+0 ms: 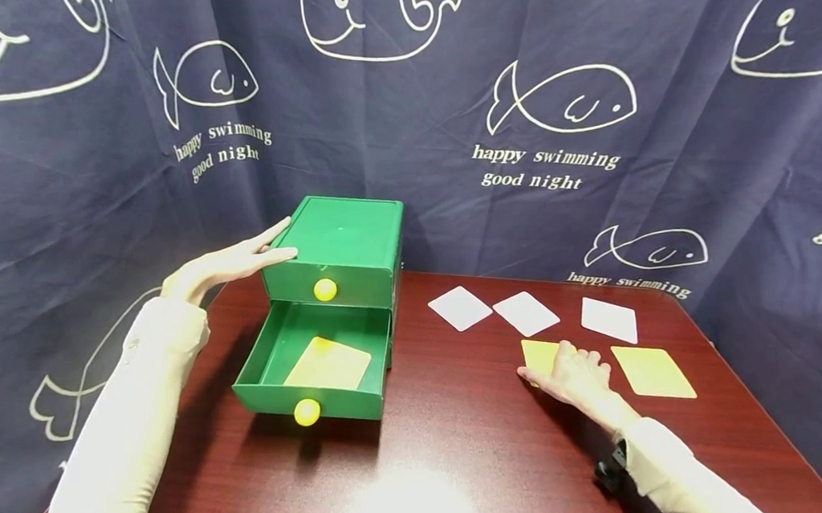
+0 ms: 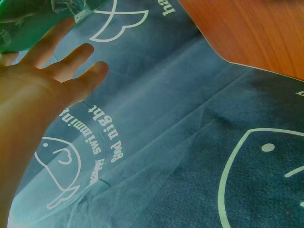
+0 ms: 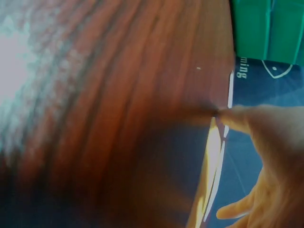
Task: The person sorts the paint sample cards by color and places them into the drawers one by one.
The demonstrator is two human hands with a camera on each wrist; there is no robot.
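On the table stands a green drawer box (image 1: 344,229) with its lower drawer (image 1: 353,403) pulled out. A yellow card (image 1: 329,365) lies inside that drawer. My left hand (image 1: 227,267) rests against the box's upper left edge, fingers extended; the left wrist view also shows the fingers (image 2: 85,78) spread. At the right, my right hand (image 1: 576,376) is over another yellow card (image 1: 538,351), covering part of it. Its thumb (image 3: 235,118) is down at the card's edge in the right wrist view, while other fingers are apart from it.
A further yellow card (image 1: 653,371) lies to the right of my right hand. Three white cards, a left one (image 1: 461,309), a middle one (image 1: 527,313) and a right one (image 1: 608,320), lie farther back. A dark blue curtain (image 1: 430,126) hangs behind the table (image 1: 467,413).
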